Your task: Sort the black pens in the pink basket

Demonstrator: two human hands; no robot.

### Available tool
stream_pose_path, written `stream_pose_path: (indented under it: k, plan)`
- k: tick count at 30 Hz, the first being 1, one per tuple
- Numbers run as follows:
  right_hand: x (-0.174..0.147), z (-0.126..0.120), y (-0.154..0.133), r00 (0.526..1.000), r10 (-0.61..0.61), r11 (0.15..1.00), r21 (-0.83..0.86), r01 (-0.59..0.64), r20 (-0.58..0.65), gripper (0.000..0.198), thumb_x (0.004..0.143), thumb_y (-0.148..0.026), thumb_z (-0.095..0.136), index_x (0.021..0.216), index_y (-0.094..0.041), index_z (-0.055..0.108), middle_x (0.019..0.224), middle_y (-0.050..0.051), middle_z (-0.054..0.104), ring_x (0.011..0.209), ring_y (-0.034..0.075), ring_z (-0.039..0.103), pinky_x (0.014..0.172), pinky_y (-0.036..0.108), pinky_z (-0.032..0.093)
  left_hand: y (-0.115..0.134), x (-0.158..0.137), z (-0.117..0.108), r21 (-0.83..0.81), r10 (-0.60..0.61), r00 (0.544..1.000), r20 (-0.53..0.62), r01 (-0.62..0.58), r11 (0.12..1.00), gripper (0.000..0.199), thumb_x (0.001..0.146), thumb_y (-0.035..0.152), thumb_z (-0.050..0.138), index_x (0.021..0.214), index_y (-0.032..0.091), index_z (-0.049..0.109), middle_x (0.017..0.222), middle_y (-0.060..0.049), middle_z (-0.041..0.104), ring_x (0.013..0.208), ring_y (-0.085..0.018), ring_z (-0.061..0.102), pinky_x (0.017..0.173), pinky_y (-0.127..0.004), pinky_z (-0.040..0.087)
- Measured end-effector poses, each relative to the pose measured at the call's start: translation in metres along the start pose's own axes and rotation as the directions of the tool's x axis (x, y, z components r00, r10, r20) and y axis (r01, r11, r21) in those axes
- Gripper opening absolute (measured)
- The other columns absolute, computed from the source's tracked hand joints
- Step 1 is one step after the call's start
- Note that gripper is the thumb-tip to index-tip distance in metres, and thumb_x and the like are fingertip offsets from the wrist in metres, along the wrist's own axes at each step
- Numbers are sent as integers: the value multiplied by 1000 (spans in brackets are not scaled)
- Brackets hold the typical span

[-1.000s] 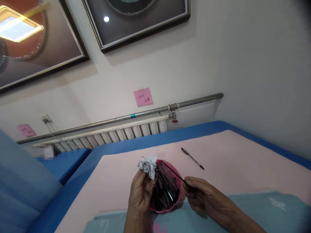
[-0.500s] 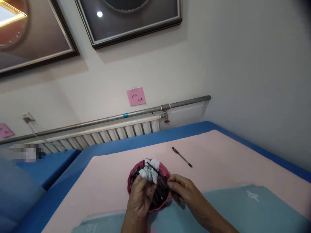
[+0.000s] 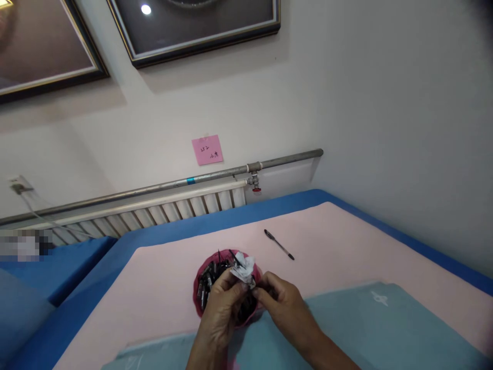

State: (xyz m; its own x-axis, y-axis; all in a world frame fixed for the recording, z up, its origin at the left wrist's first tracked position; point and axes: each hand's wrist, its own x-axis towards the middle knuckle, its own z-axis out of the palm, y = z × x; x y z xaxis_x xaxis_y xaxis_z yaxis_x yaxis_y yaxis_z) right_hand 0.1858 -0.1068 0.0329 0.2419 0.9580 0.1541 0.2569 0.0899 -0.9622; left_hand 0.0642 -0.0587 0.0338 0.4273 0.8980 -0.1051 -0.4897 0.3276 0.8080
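Observation:
My left hand (image 3: pixel 222 303) is closed on a crumpled white tissue (image 3: pixel 243 267) with dark smudges on it. A thin black rod (image 3: pixel 233 256), like a pen refill, pokes out of the tissue at its upper left. My right hand (image 3: pixel 280 300) is pinched at the lower right of the tissue, on what seems to be the other end of the rod; the fingers hide most of it. Both hands are over a pink-red basket (image 3: pixel 196 297) full of dark pens or pen parts (image 3: pixel 208 280). The hands cover its front right part.
A black-capped clear pen (image 3: pixel 279 244) lies on the pink table cover (image 3: pixel 319 236), beyond my right hand. A teal cloth (image 3: pixel 346 318) lies along the near edge. Behind the blue table edge are a radiator (image 3: pixel 185 208) and a pipe (image 3: pixel 292 158).
My right hand has moved up close against the tissue and my left hand. The black rod, which lay across the front of the tissue, is now mostly covered. The view has shifted slightly.

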Motion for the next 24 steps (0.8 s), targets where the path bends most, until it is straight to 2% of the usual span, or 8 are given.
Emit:
stream_pose_path:
  k: [4, 6, 12, 14, 16, 19, 24]
  plan:
    - [-5, 3, 4, 998, -60, 975, -215, 52, -29, 8, 73, -21, 53, 66, -22, 51, 67, -1, 59, 64, 15, 52, 60, 25, 37, -9, 3, 1, 59, 23, 999, -32, -21, 998, 25, 59, 22, 77, 81, 15, 70, 77, -5, 69, 73, -15, 62, 70, -23, 46]
    - [-6, 4, 6, 997, -79, 963, -260, 74, -11, 6, 75, -23, 53, 69, -22, 53, 70, 0, 60, 66, 16, 54, 61, 25, 37, -11, 3, 2, 70, 52, 997, -54, -49, 996, 25, 60, 23, 76, 83, 15, 69, 74, -4, 67, 70, -15, 62, 66, -23, 46]
    - [-3, 4, 3, 991, -22, 998, -58, 30, 129, 12, 78, -26, 49, 70, -20, 54, 66, 0, 57, 64, 16, 52, 59, 25, 38, -5, 2, 3, 2, 42, 990, -132, -42, 999, 25, 57, 19, 77, 80, 14, 70, 77, -5, 69, 68, -14, 63, 65, -23, 49]
    - [-3, 5, 2, 989, -13, 996, -82, 26, 150, 15, 79, -27, 48, 66, -20, 50, 61, -1, 53, 60, 15, 49, 56, 25, 36, 0, 4, 0, -18, 43, 986, -162, -46, 999, 26, 55, 19, 79, 79, 14, 70, 75, -4, 70, 66, -13, 63, 63, -23, 49]
    - [-5, 7, 3, 989, -24, 982, -181, 51, 146, 16, 79, -25, 48, 65, -20, 46, 61, -2, 52, 59, 14, 49, 55, 25, 33, 4, 6, -5, -36, 56, 976, -210, -65, 997, 28, 54, 18, 79, 80, 14, 69, 75, -4, 70, 65, -13, 63, 62, -22, 49]
    - [-11, 10, 6, 981, -121, 919, -358, 168, 149, 13, 80, -20, 47, 67, -21, 45, 69, 0, 56, 63, 14, 51, 57, 25, 32, 8, 11, -16, -44, 73, 957, -281, -88, 995, 29, 54, 17, 79, 81, 15, 69, 78, -3, 70, 67, -12, 63, 61, -21, 49]
    - [-16, 11, 11, 939, -281, 762, -548, 344, 199, 12, 84, -16, 43, 73, -21, 46, 74, 2, 58, 66, 15, 52, 60, 27, 30, 9, 16, -29, -45, 80, 944, -321, -100, 994, 28, 57, 17, 78, 82, 15, 68, 77, -2, 70, 66, -12, 63, 64, -23, 49]
